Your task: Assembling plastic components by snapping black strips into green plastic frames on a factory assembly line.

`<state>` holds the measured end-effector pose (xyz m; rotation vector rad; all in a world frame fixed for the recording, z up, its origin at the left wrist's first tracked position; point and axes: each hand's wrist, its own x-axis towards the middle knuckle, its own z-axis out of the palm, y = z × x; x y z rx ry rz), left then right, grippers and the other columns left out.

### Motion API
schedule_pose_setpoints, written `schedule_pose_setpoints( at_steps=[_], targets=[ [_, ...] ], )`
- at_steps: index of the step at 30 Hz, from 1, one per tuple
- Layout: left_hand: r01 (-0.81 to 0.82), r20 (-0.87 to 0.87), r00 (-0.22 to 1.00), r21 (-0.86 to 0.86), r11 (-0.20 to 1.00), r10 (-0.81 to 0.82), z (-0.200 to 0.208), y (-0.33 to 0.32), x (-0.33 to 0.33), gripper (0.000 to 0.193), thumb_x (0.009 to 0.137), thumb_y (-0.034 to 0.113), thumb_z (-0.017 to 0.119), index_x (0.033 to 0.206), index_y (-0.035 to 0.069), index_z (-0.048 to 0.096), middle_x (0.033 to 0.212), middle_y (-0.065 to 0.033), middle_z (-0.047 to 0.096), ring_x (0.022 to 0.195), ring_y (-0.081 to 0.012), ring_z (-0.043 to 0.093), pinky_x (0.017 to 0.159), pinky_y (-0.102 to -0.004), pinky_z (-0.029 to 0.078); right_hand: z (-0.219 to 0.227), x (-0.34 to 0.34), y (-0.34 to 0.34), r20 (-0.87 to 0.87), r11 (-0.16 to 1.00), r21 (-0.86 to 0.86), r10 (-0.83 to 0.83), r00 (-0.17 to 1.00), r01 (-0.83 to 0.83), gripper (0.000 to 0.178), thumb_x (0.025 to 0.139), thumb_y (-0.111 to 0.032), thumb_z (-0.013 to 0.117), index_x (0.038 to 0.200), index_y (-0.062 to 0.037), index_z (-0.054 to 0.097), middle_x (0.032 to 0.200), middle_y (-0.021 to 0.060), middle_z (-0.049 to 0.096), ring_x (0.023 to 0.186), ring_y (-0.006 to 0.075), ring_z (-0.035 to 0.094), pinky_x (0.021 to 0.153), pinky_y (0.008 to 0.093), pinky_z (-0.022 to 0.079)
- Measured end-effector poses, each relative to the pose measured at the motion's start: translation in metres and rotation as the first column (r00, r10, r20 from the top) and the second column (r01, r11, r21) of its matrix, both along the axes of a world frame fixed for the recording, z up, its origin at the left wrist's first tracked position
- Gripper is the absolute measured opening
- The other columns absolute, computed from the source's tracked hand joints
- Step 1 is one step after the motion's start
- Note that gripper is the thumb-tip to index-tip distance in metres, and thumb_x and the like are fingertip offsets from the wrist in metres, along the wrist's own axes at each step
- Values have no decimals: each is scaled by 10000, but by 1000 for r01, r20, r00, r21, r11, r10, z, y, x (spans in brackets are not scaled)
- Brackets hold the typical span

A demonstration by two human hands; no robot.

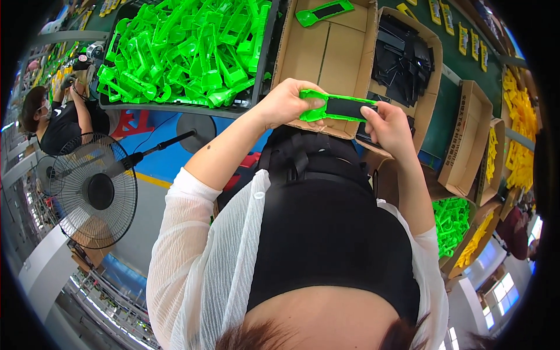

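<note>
Between my two hands is a bright green plastic housing (pixel 341 98) with a flat black plate (pixel 344 108) lying in its long recess. My left hand (pixel 290 104) grips the rounded left end, the thumb on top. At the right end, my right hand (pixel 389 128) pinches the housing, its thumb on the black plate. Just beyond, a cardboard box (pixel 324 55) holds a similar green housing (pixel 324 11) with a black insert. The housing in my hands is above this box's near edge.
A black crate (pixel 175 107) heaped with green housings (pixel 192 52) stands at the left. On the right, another carton (pixel 433 44) holds black plates (pixel 402 58). Yellow parts (pixel 516 128) lie farther right. A standing fan (pixel 96 191) and a seated co-worker (pixel 64 125) are at the left.
</note>
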<state>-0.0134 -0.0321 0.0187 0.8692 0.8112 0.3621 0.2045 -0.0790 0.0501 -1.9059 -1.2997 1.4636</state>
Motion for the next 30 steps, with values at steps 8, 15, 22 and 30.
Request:
schedule_pose_setpoints(
  at_steps=[8, 15, 22, 30],
  targets=[
    [-5, -65, 998, 25, 1000, 6, -10, 5, -7, 151, 843, 26, 525, 973, -18, 587, 789, -83, 618, 712, -159, 620, 644, -270, 509, -32, 12, 6, 401, 975, 173, 60, 914, -140, 370, 754, -335, 662, 780, 6, 522, 581, 74, 554, 449, 148, 529, 437, 281, 410],
    [495, -571, 805, 495, 714, -162, -4, 9, 16, 215, 804, 196, 603, 891, 0, 590, 720, -86, 606, 622, -172, 610, 594, -303, 491, -49, 13, -4, 63, 999, 2, -38, 997, 38, 286, 761, -285, 667, 715, -30, 545, 540, 39, 546, 421, 93, 468, 414, 243, 362],
    [656, -770, 638, 558, 508, 22, -15, 13, 68, 90, 677, 167, 591, 682, 79, 612, 678, -129, 601, 709, -303, 593, 643, -421, 466, -62, 8, -9, -75, 975, 214, -50, 996, 65, 539, 681, -343, 742, 868, -4, 367, 705, 68, 509, 635, 114, 496, 564, 262, 426],
    [781, -714, 596, 621, -59, 368, -86, 158, 82, 464, 654, 360, 690, 1026, 117, 554, 968, -71, 574, 929, -249, 535, 903, -529, 308, -112, 43, 2, -63, 956, 150, -246, 967, 253, 406, 780, -190, 637, 1098, -3, 470, 864, 103, 615, 637, 110, 552, 541, 232, 443]
  ],
)
